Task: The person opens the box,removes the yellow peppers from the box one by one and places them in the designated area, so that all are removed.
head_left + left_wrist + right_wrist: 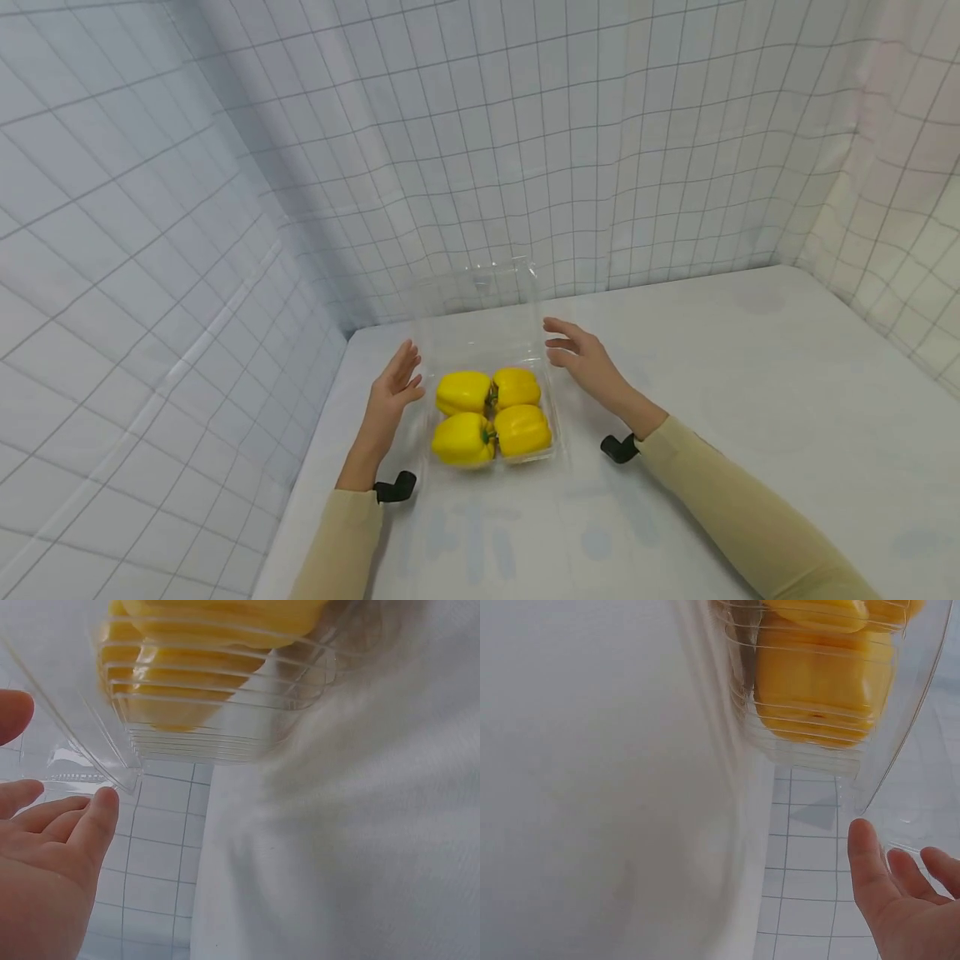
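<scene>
Several yellow bell peppers (463, 440) sit in two rows inside a clear plastic clamshell box (557, 417), their stems turned toward the middle. The box's transparent lid (480, 321) stands raised at the back. My left hand (392, 392) is at the left side of the box near the hinge, fingers extended and nothing in its grasp. On the other side, my right hand (588, 358) has its loosely bent fingers close by the lid's right edge. In the wrist views the ribbed box wall (187, 697) shows the peppers through it, with fingertips right by the hinge corner.
A white table (712, 375) lies under the box. White cloth with a dark grid (525, 150) hangs behind it and on both sides. Black wrist mounts (395, 487) stick out from both sleeves.
</scene>
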The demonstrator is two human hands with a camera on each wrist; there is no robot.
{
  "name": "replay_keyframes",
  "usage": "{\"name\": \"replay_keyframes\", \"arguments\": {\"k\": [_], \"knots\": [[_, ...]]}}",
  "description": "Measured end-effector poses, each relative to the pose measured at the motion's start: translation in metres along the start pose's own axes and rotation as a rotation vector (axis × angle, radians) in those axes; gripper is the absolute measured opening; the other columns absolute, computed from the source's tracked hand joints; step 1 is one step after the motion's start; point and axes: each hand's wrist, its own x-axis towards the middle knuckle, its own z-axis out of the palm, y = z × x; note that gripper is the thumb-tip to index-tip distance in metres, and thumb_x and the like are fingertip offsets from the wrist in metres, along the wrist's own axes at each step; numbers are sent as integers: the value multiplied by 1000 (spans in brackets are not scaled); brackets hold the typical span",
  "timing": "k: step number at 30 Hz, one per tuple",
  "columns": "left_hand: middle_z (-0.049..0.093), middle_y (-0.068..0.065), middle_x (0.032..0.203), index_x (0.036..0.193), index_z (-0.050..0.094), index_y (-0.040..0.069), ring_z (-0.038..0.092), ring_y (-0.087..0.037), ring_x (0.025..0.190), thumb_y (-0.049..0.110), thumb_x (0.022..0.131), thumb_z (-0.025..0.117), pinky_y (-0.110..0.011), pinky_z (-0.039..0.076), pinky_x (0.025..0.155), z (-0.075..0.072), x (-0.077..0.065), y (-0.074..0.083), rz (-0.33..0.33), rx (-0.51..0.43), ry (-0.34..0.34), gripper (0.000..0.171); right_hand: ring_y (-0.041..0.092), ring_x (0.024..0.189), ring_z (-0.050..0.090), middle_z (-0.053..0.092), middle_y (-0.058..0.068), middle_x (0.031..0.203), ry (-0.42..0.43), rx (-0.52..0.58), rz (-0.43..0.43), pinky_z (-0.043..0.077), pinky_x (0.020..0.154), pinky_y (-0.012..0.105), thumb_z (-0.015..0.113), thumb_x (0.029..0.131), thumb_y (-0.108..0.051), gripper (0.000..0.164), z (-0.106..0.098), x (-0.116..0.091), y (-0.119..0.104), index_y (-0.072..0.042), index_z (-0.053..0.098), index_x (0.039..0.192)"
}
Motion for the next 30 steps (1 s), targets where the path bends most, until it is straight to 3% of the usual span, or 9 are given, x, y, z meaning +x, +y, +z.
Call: {"name": "replay_keyframes", "arguments": {"k": [7, 13, 20, 30], "knots": [[23, -1, 165, 162, 20, 18, 23, -21, 151, -4, 99, 52, -42, 26, 117, -2, -1, -8, -14, -30, -24, 74, 35, 137, 45, 35, 9, 159, -25, -5, 4, 40, 107, 55, 58, 102, -16, 60, 2, -3, 6, -16, 36, 157], [22, -1, 165, 162, 22, 18, 22, -22, 151, -5, 100, 52, -45, 23, 118, -3, 1, -16, 1, -41, -77, 72, 36, 137, 46, 31, 1, 161, -21, -64, 24, 43, 105, 54, 56, 101, -17, 61, 3, -4, 11, -23, 35, 158], [22, -3, 165, 161, 23, 14, 22, -23, 151, -6, 100, 50, -46, 23, 118, -3, 3, -22, -17, -52, -91, 70, 31, 136, 48, 27, -4, 163, -52, -119, 51, 46, 102, 53, 55, 101, -18, 61, 0, -3, 16, -33, 35, 157], [17, -16, 166, 161, 21, 10, 22, -26, 151, -8, 99, 50, -47, 23, 118, -5, 1, -29, -47, -49, -108, 70, 33, 137, 45, 24, -2, 164, -107, -129, 87, 47, 102, 51, 54, 102, -13, 62, 1, -2, 22, -26, 32, 159]]}}
